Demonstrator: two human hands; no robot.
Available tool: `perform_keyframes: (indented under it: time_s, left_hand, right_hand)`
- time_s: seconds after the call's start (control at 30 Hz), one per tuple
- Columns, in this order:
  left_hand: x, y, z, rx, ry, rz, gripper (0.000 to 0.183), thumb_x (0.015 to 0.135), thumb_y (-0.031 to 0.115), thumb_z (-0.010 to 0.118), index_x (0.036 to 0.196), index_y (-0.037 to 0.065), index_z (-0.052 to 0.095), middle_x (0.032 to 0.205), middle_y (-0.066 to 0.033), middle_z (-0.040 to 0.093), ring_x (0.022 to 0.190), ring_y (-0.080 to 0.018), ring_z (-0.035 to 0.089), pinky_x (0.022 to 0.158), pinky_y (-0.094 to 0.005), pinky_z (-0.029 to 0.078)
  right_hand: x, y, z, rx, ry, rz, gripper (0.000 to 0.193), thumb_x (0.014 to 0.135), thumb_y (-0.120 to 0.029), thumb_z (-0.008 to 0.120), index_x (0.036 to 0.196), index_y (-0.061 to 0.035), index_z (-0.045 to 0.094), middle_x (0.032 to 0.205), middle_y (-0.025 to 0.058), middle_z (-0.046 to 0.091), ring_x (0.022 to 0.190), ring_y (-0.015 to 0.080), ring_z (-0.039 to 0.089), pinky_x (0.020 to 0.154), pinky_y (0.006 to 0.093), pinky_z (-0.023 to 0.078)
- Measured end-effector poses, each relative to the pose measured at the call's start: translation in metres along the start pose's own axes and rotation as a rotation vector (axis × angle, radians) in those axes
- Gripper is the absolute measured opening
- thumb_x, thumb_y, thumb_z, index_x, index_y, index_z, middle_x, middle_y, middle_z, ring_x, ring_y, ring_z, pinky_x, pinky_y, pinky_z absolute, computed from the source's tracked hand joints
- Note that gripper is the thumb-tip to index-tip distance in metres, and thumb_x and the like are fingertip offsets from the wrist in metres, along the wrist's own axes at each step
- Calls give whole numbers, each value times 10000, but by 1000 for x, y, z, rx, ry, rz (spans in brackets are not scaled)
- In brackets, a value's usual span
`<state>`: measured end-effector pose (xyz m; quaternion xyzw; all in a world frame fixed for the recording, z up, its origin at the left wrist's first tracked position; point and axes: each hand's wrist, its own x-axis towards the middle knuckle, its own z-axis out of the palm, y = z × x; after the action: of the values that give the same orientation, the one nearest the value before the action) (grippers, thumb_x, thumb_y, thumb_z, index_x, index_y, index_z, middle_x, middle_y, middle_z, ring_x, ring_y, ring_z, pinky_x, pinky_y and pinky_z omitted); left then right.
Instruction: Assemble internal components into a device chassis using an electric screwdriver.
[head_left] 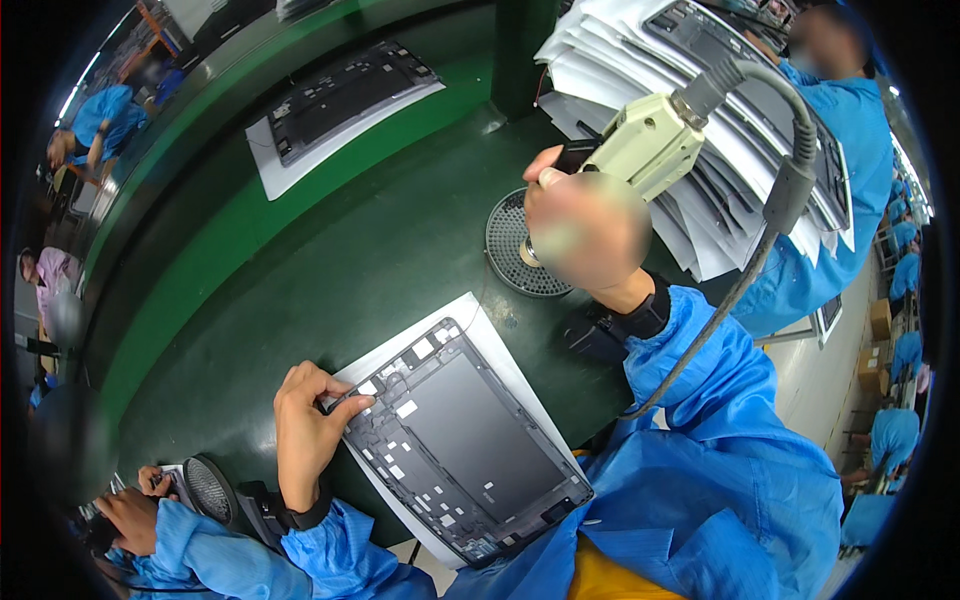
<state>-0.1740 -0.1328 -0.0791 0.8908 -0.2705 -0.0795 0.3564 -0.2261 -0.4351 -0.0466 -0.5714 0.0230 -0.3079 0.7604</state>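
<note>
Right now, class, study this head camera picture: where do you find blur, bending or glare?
Head view: a blurred patch hides most of the right hand gripping the cream power tool; the left hand on the dark tablet frame is sharp; the green bench edges bow toward a black rim; soft glare streaks the bench.

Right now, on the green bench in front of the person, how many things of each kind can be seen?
Single dark frames on white sheets: 2 (near, far)
Round mesh discs: 2 (right, lower left)
Stacks of sheets and frames: 1
Corded power tools: 1, in the right hand
Total: 6
The left hand touches the near frame.
</note>
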Motion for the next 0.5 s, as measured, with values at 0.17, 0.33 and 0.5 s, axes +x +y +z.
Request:
perform_keyframes:
  time_s: [0.17,0.33,0.5]
  left_hand:
    - [4,7,-2,13,-18,-52,250,543,41,796,682,-3,593,640,-65,491,627,-195,442,546,-311,345]
    - [4,10,-2,11,-19,-69,247,543,36,795,703,0,611,641,-58,486,629,-182,429,546,-298,333]
    - [3,9,-4,16,-23,-70,251,543,41,797,703,1,607,643,-60,485,637,-195,430,552,-305,332]
  right_hand:
    - [3,9,5,10,-25,27,235,786,-156,582,880,59,562,574,16,419,514,106,419,492,251,368]
    - [4,11,3,-24,-15,45,239,780,-160,593,876,58,564,572,19,423,509,108,425,488,252,369]
    - [4,15,6,-10,28,40,239,768,-161,605,851,59,565,568,26,433,507,118,442,475,253,373]
